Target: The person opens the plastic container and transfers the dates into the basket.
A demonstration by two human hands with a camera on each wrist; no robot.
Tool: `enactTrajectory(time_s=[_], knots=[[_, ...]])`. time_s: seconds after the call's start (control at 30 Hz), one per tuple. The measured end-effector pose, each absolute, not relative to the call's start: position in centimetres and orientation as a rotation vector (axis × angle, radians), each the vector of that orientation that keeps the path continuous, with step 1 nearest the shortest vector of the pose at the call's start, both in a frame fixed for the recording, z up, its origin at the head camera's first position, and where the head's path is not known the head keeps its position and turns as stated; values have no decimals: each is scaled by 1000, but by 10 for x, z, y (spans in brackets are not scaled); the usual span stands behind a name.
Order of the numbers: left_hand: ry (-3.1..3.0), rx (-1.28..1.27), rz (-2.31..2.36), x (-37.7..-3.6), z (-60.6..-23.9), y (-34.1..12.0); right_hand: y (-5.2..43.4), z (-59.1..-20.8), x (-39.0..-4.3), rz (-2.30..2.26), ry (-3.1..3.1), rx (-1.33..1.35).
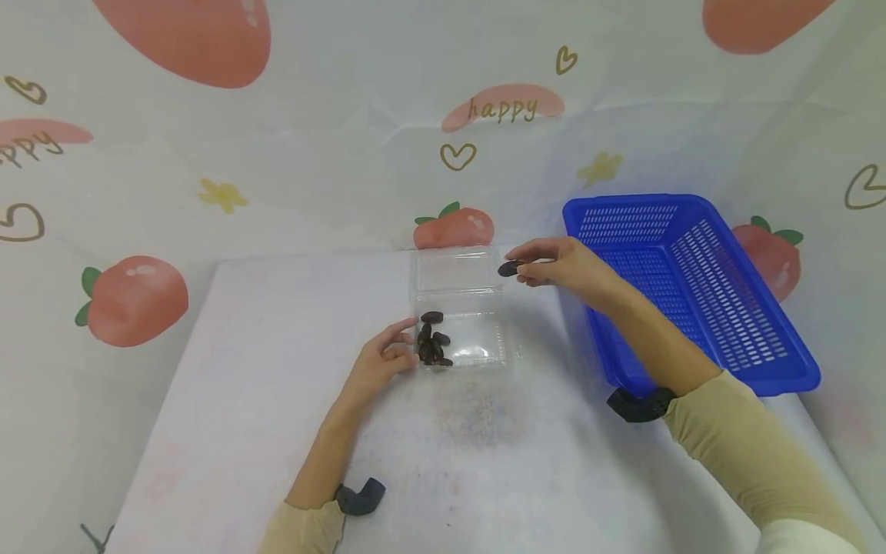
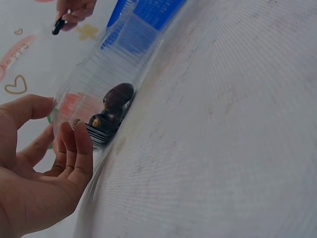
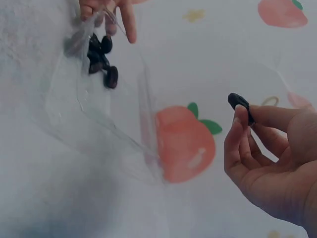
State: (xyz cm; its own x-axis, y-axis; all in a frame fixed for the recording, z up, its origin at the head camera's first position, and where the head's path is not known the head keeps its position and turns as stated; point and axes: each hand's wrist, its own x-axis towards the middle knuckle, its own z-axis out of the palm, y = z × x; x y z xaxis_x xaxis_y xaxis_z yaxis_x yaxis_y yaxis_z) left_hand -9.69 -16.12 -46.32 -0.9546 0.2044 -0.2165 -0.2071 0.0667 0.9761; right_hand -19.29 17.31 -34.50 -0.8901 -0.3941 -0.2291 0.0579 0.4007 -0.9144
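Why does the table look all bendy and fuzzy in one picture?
Left wrist view: the camera sits low and close, so the table bulges and blurs, while the dates stay sharper. Head view: even light, soft shadows. Right wrist view: the clear box looks hazy.

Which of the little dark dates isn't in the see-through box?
The date pinched in the right hand, held up beside the open lid. All the other dates lie piled inside the clear box, by the left hand.
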Motion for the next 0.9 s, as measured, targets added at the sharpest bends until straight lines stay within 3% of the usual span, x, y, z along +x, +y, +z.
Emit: enactTrajectory(time_s=[0.4, 0.9], knots=[[2044, 10, 1982, -96, -462, -160, 215, -336, -211, -1677, 2172, -105], [2016, 11, 1994, -95, -462, -161, 270, -356, -237, -1865, 1998, -67]])
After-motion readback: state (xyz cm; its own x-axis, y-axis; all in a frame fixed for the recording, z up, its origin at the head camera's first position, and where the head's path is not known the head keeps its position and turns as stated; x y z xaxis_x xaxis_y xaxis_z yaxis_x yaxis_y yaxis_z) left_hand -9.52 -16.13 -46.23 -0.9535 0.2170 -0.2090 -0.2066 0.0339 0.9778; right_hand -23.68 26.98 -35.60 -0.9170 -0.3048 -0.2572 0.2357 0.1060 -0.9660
